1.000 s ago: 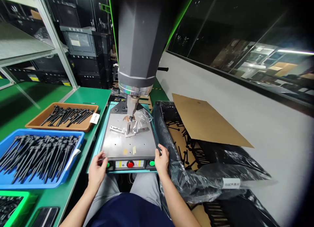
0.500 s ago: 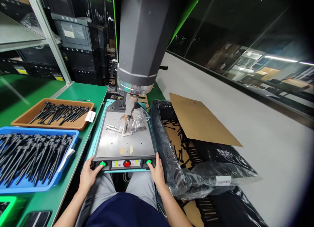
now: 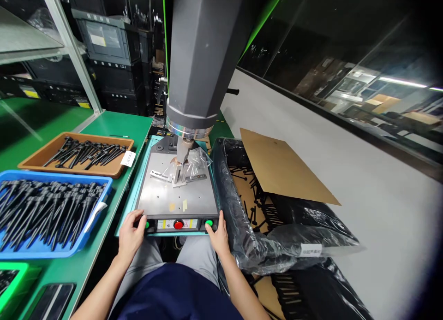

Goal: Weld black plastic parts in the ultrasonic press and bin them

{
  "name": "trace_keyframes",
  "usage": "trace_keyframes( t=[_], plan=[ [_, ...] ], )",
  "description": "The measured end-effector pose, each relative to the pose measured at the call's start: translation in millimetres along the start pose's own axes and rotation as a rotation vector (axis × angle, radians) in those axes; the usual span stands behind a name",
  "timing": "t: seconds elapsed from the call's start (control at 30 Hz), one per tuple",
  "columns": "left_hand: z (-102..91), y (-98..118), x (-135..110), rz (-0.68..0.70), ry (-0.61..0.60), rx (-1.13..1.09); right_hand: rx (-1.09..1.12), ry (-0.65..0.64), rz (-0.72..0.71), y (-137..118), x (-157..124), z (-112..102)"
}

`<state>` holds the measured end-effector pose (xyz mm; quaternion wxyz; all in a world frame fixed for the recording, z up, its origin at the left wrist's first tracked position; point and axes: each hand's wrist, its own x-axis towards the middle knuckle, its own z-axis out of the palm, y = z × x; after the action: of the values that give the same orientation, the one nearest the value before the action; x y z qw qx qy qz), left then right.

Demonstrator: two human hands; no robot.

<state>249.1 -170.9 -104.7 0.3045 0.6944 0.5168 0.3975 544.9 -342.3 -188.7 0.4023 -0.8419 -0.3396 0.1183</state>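
My left hand point(image 3: 130, 233) rests at the front left corner of the press machine, thumb against the left green button point(image 3: 147, 225). My right hand point(image 3: 218, 235) sits at the front right corner, thumb beside the right green button point(image 3: 208, 223). Both hands hold nothing, fingers loosely spread. A red button point(image 3: 178, 225) lies between them. On the steel plate point(image 3: 180, 198) a small fixture point(image 3: 179, 174) stands under the grey press head point(image 3: 204, 57), whose tip is down on it.
A blue tray point(image 3: 48, 214) and a brown tray point(image 3: 78, 154) of black pins lie on the green bench at left. A black-bag-lined box point(image 3: 263, 218) with loose pins and a cardboard sheet point(image 3: 284, 168) sits at right. Shelving stands at back left.
My hands shifted slightly on the front panel and stay at the two green buttons. The view has drifted a little; the press head remains low over the fixture.
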Motion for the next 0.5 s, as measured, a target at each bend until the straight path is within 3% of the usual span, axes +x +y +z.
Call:
trace_keyframes(
  t=[0.1,0.27,0.5],
  plan=[
    [14.6,23,9,0.029,-0.095,-0.152,-0.003,0.003,0.006,0,-1,0],
    [47.0,42,31,-0.212,-0.296,-0.488,0.01,-0.012,0.013,-1,-1,-2],
    [74.8,75,64,-0.28,-0.362,-0.857,0.121,-0.018,-0.003,-2,4,-6]
  ],
)
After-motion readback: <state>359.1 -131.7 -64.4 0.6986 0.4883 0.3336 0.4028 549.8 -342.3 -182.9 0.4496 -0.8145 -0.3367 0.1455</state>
